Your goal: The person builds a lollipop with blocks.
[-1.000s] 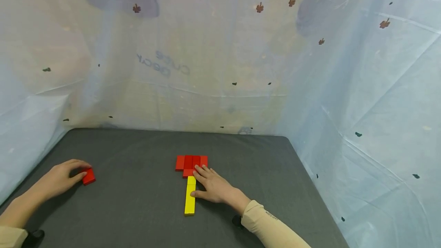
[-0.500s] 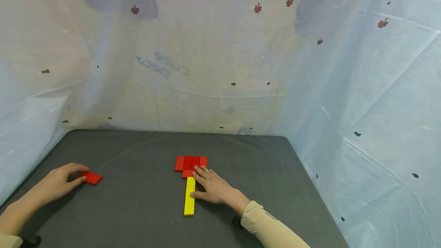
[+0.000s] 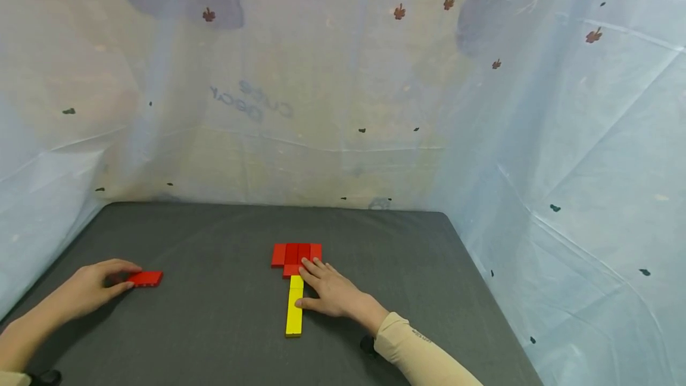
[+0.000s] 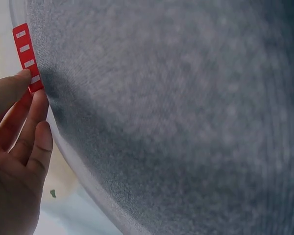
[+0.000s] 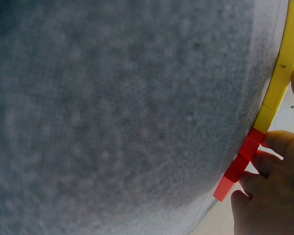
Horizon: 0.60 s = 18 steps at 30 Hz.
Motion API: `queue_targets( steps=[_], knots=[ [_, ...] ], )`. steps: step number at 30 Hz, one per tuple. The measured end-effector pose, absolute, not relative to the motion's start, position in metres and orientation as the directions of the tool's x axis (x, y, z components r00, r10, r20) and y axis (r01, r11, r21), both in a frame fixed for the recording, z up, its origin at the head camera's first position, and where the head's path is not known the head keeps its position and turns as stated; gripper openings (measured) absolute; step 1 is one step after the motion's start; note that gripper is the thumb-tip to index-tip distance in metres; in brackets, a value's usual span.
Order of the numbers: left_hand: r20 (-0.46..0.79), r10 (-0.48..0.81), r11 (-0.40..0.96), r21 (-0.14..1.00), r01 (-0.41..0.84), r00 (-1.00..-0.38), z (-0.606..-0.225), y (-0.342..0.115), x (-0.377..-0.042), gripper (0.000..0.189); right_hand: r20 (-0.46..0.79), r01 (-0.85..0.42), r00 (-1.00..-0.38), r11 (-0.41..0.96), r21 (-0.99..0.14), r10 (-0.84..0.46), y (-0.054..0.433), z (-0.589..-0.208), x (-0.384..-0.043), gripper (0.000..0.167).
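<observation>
My left hand (image 3: 99, 288) pinches one end of a flat red block (image 3: 146, 279) between thumb and fingers at the left of the table. The left wrist view shows a row of white rectangular marks along that red block's (image 4: 25, 49) side. At the table's middle, several red blocks (image 3: 292, 255) lie packed together. Below them, yellow blocks (image 3: 294, 311) run in a line toward me. My right hand (image 3: 332, 290) lies spread beside this group, fingertips on the red blocks and thumb touching the yellow ones. In the right wrist view the yellow (image 5: 283, 63) and red blocks (image 5: 236, 167) form one row.
A dark grey cloth covers the table (image 3: 214, 326). Hanging translucent sheeting (image 3: 321, 88) with printed leaf shapes encloses the back and sides.
My left hand has turned the red block from slanted to lying nearly sideways, its free end now pointing right. The right hand and the blocks under it have stayed put.
</observation>
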<state>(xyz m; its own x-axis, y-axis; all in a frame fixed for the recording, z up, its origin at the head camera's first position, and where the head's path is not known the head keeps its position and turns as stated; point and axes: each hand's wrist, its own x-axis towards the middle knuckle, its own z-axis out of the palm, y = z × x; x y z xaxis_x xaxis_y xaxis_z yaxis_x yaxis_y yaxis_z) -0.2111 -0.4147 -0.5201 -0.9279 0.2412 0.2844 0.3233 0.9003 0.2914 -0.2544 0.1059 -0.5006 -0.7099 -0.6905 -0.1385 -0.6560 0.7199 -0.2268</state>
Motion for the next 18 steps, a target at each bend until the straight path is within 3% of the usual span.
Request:
queue_targets(
  steps=[7,18],
  knots=[
    [0.371,0.234,0.906,0.253,0.34,-0.899,-0.523,-0.408,-0.215,0.03,-0.142,-0.657,-0.712,0.724,-0.211,-0.688,0.106,-0.5,-0.255,0.08],
    [0.416,0.21,0.875,0.323,0.36,-0.885,-0.514,-0.371,-0.23,0.028,-0.143,-0.658,-0.709,0.721,-0.219,-0.691,0.105,-0.499,-0.254,0.08]
  ],
)
